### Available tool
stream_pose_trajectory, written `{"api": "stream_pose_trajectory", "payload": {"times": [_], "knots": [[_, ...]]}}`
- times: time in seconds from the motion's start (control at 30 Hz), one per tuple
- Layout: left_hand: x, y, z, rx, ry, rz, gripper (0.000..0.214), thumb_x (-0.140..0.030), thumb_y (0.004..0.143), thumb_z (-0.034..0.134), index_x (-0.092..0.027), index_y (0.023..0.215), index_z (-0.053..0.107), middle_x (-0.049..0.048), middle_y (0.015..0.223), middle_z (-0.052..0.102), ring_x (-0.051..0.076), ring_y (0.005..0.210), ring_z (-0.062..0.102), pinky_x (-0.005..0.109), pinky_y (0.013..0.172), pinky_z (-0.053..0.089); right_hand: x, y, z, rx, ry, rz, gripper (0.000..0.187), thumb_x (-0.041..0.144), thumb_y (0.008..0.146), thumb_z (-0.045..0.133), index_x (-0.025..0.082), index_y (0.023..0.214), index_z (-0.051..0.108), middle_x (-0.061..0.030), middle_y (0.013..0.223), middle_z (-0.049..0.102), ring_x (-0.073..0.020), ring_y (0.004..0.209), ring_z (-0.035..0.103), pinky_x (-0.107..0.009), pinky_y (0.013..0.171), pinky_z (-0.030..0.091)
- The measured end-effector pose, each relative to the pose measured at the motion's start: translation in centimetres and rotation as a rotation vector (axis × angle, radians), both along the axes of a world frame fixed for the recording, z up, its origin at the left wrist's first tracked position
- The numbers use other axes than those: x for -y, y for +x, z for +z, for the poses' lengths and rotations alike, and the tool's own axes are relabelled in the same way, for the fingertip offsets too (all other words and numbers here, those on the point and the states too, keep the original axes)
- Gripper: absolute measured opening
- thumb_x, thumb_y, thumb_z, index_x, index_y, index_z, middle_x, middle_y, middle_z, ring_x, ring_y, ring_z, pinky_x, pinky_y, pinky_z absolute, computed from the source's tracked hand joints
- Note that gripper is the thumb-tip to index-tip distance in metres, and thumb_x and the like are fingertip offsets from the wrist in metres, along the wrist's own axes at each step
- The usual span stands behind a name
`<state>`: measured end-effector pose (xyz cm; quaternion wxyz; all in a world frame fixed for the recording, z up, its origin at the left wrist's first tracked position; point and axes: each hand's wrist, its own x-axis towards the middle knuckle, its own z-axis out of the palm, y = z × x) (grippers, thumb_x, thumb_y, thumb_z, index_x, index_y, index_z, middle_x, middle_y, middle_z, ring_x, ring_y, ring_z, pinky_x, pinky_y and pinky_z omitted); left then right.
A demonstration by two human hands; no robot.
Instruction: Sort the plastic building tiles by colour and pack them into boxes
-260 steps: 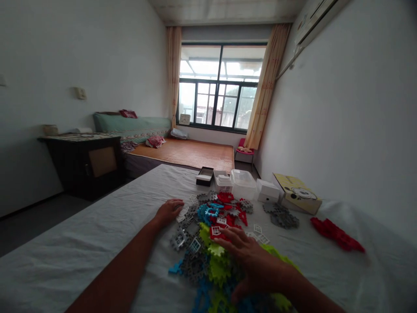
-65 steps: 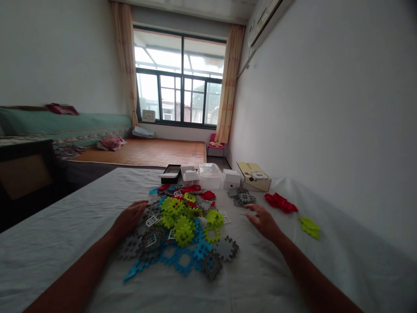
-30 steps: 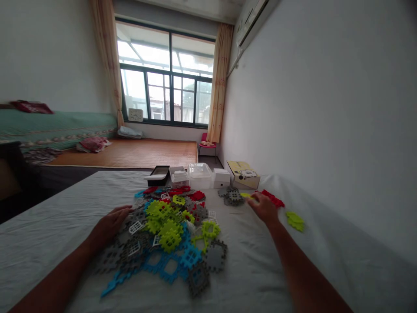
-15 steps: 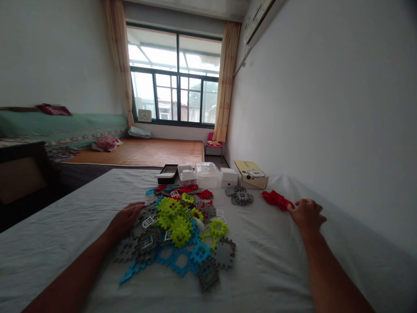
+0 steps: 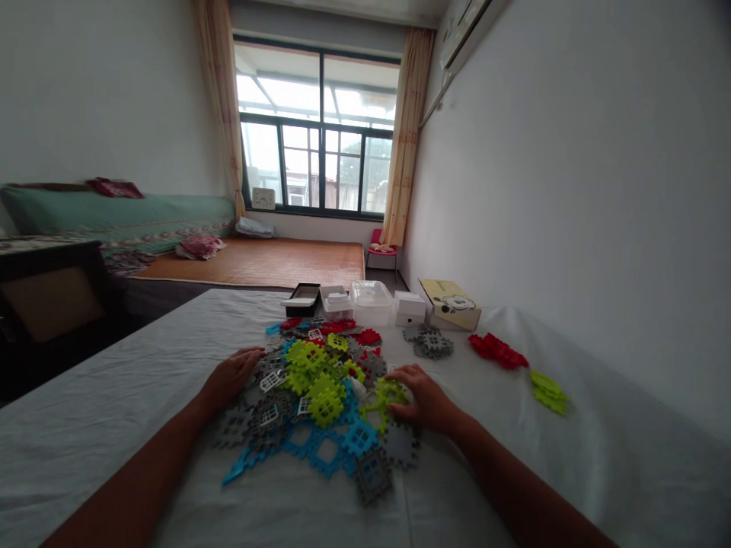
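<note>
A heap of flat interlocking plastic tiles (image 5: pixel 320 403) in lime green, blue, grey, red and white lies on a white sheet (image 5: pixel 114 426). My left hand (image 5: pixel 231 377) rests flat and open on the heap's left edge, on grey tiles. My right hand (image 5: pixel 419 399) is at the heap's right side, its fingers curled round a lime green tile (image 5: pixel 388 394). Sorted off to the right lie a small grey pile (image 5: pixel 431 342), a red pile (image 5: pixel 498 352) and a lime green pile (image 5: pixel 549 390).
Along the sheet's far edge stand a black box (image 5: pixel 301 298), two clear plastic tubs (image 5: pixel 371 302), a white box (image 5: pixel 410 308) and a yellow carton (image 5: pixel 451 303). A white wall runs close on the right. A dark cabinet (image 5: pixel 46 301) stands at the left.
My right hand has come back left from the green pile by the wall to the heap and closed on a lime green tile. My left hand has stayed on the heap.
</note>
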<state>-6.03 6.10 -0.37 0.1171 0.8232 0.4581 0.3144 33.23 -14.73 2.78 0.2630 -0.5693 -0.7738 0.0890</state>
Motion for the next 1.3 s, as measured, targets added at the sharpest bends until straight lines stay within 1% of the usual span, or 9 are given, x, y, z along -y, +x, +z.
{"api": "stream_pose_trajectory", "payload": {"times": [0.27, 0.4, 0.53, 0.6, 0.7, 0.8, 0.9, 1.03, 1.3], "knots": [[-0.9, -0.5, -0.8, -0.014, 0.013, -0.024, 0.052, -0.054, 0.086, 0.030, -0.022, 0.101, 0.069, 0.0037, 0.114, 0.066, 0.020, 0.110, 0.058, 0.030, 0.101, 0.039, 1.0, 11.7, 1.1, 0.186, 0.123, -0.816, 0.047, 0.036, 0.078, 0.053, 0.022, 0.123, 0.052, -0.0161, 0.116, 0.054, -0.0344, 0.109, 0.047, -0.050, 0.086, 0.040], [-1.2, -0.6, -1.0, -0.025, 0.022, -0.034, 0.050, -0.053, 0.086, 0.032, -0.022, 0.103, 0.068, 0.0024, 0.114, 0.067, 0.020, 0.110, 0.058, 0.028, 0.100, 0.040, 5.2, 20.0, 0.1, 0.219, -0.092, -1.359, 0.044, 0.041, 0.076, 0.050, 0.017, 0.112, 0.059, -0.0235, 0.113, 0.054, -0.0424, 0.109, 0.045, -0.064, 0.077, 0.036], [-1.0, -0.5, -0.7, -0.045, 0.002, -0.009, 0.050, -0.053, 0.085, 0.031, -0.023, 0.102, 0.068, 0.0019, 0.114, 0.067, 0.020, 0.109, 0.059, 0.029, 0.098, 0.042, 7.4, 23.7, -0.9, 0.167, -0.269, -1.507, 0.039, 0.042, 0.071, 0.057, 0.017, 0.099, 0.066, -0.0268, 0.115, 0.054, -0.0450, 0.114, 0.041, -0.064, 0.075, 0.036], [-0.7, -0.4, -0.4, -0.046, -0.010, 0.003, 0.050, -0.054, 0.085, 0.031, -0.024, 0.102, 0.068, 0.0026, 0.114, 0.067, 0.020, 0.109, 0.059, 0.030, 0.098, 0.042, 6.7, 22.7, -0.4, 0.195, -0.146, -1.453, 0.036, 0.040, 0.071, 0.057, 0.018, 0.098, 0.066, -0.0259, 0.121, 0.050, -0.0437, 0.118, 0.039, -0.062, 0.076, 0.037], [-0.2, -0.1, -0.1, -0.035, -0.020, 0.005, 0.050, -0.054, 0.085, 0.031, -0.024, 0.102, 0.068, 0.0036, 0.114, 0.067, 0.020, 0.109, 0.059, 0.030, 0.099, 0.041, 4.0, 18.0, 1.0, 0.109, 0.055, -1.038, 0.034, 0.036, 0.080, 0.047, 0.018, 0.105, 0.062, -0.0209, 0.122, 0.053, -0.0367, 0.115, 0.045, -0.057, 0.083, 0.041], [0.1, 0.1, 0.2, -0.034, -0.033, -0.002, 0.051, -0.054, 0.085, 0.031, -0.022, 0.102, 0.068, 0.0051, 0.115, 0.066, 0.020, 0.110, 0.058, 0.031, 0.100, 0.040, 1.3, 11.0, 1.4, -0.029, -0.007, -0.500, 0.031, 0.038, 0.084, 0.043, 0.024, 0.104, 0.063, -0.0087, 0.104, 0.065, -0.0236, 0.093, 0.060, -0.040, 0.083, 0.048], [0.4, 0.2, 0.4, -0.029, -0.048, 0.000, 0.051, -0.054, 0.085, 0.030, -0.022, 0.102, 0.068, 0.0054, 0.115, 0.066, 0.021, 0.110, 0.058, 0.033, 0.100, 0.040, 0.0, 4.5, 0.5, -0.050, -0.098, -0.218, 0.025, 0.046, 0.079, 0.054, 0.035, 0.099, 0.065, -0.0005, 0.097, 0.068, -0.0178, 0.080, 0.063, -0.029, 0.075, 0.051], [0.5, 0.2, 0.6, -0.022, -0.055, -0.003, 0.053, -0.055, 0.084, 0.030, -0.022, 0.102, 0.068, 0.0048, 0.114, 0.067, 0.021, 0.111, 0.058, 0.033, 0.100, 0.040, 0.1, 0.5, -0.5, -0.014, -0.099, -0.121, 0.043, 0.052, 0.069, 0.065, 0.040, 0.111, 0.060, -0.0039, 0.106, 0.064, -0.0249, 0.095, 0.059, -0.034, 0.079, 0.050], [0.1, -0.1, 0.3, -0.029, -0.043, -0.007, 0.054, -0.058, 0.084, 0.031, -0.024, 0.102, 0.068, 0.0020, 0.114, 0.067, 0.021, 0.109, 0.059, 0.029, 0.098, 0.042, -0.5, 1.1, -1.2, -0.229, -0.083, -0.137, 0.034, 0.034, 0.066, 0.069, 0.039, 0.099, 0.062, -0.0008, 0.096, 0.065, -0.0208, 0.082, 0.062, -0.031, 0.073, 0.053]]}}
